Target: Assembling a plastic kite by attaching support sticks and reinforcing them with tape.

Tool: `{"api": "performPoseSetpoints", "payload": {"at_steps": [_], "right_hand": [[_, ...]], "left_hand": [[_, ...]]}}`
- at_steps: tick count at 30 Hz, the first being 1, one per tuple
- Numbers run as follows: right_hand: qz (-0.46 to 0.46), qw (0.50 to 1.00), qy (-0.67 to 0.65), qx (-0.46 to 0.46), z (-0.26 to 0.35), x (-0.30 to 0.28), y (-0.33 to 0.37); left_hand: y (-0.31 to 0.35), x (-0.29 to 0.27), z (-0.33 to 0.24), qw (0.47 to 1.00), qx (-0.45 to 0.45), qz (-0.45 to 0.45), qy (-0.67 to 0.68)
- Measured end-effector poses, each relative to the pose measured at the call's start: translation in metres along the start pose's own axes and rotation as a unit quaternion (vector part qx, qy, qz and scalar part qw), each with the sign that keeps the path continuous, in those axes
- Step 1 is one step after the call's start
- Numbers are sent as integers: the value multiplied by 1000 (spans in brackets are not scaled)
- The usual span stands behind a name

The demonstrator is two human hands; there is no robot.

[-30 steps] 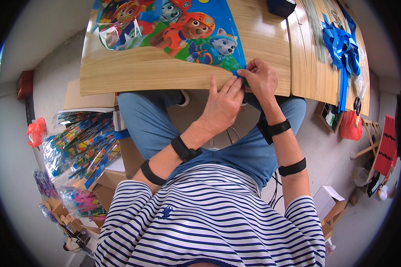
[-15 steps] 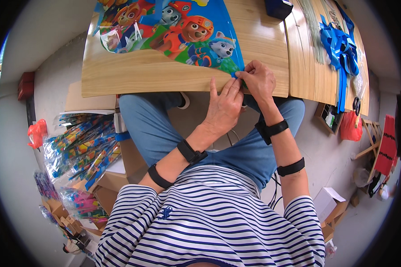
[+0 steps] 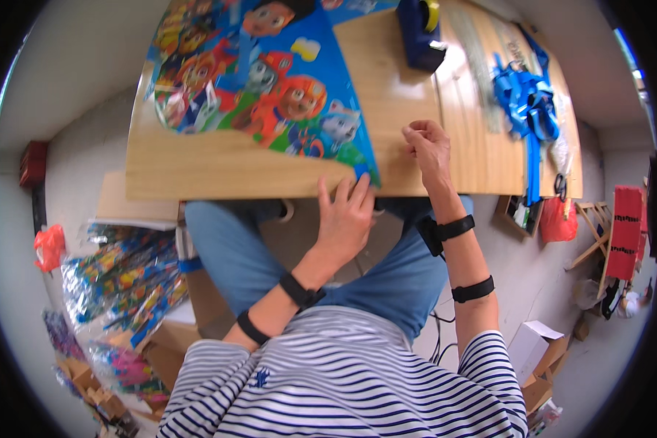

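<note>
A glossy blue plastic sheet [image 3: 343,80] printed with colourful cartoon dogs lies on the wooden table, narrowing to a corner near the front edge. A short blue strip [image 3: 361,170] sits at that corner. My left hand [image 3: 343,219] rests at the table edge, fingers spread, with fingertips touching the corner by the strip. To its right, my right hand [image 3: 428,150] is raised over the bare wood, apart from the sheet. Its fingers are curled together, and anything between them is too small to make out.
A dark blue tape dispenser [image 3: 420,44] stands at the back. Tangled blue ribbon [image 3: 525,102] lies on the right, with scissors [image 3: 560,185] near the edge. On the left, packed printed plastic pieces [image 3: 124,274] fill an open carton. A red bag [image 3: 558,219] hangs below the table's right side.
My right hand has let go of the sheet's corner and lifted away to the right. My left hand stays at the corner, its fingers more spread. The view has shifted, showing more of the far table.
</note>
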State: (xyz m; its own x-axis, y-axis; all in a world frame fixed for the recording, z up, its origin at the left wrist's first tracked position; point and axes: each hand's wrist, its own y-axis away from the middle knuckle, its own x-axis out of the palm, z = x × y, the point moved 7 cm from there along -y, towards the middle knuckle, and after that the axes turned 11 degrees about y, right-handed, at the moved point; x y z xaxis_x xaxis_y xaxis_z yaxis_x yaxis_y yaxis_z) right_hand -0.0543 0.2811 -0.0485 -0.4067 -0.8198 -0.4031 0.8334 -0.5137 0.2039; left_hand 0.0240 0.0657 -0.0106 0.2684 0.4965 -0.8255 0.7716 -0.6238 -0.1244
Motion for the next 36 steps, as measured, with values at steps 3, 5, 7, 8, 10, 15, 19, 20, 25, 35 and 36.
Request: {"api": "performPoseSetpoints", "payload": {"at_steps": [3,5,7,8,10,15,19,20,25,35,36], "right_hand": [[-120,992,-31,-9,23,-48,-64],[-122,987,-106,-3,41,-61,-103],[-113,985,-132,0,61,-64,-134],[-116,987,-106,11,70,-63,-147],[-71,988,-128,45,82,-56,-167],[-76,983,-102,130,87,-50,-184],[-84,976,-136,146,82,-50,-183],[-83,976,-145,141,82,-50,-182],[-40,970,-237,48,80,-50,-168],[6,806,-557,199,-4,-1,-123],[6,801,-563,205,-7,0,-121]], "left_hand": [[-1,-2,-3,1000,1,3,5],[0,-1,-2,1000,-4,12,-2],[0,-2,-2,1000,-1,7,1],[0,-1,-1,1000,-5,13,0],[0,-1,-1,1000,-4,11,1],[0,-2,0,1000,-4,11,2],[0,-2,0,1000,-1,9,6],[0,-2,0,1000,0,10,6],[1,-1,0,1000,-5,10,0],[1,0,1,1000,-1,8,-9],[1,1,0,1000,-1,8,-6]]}}
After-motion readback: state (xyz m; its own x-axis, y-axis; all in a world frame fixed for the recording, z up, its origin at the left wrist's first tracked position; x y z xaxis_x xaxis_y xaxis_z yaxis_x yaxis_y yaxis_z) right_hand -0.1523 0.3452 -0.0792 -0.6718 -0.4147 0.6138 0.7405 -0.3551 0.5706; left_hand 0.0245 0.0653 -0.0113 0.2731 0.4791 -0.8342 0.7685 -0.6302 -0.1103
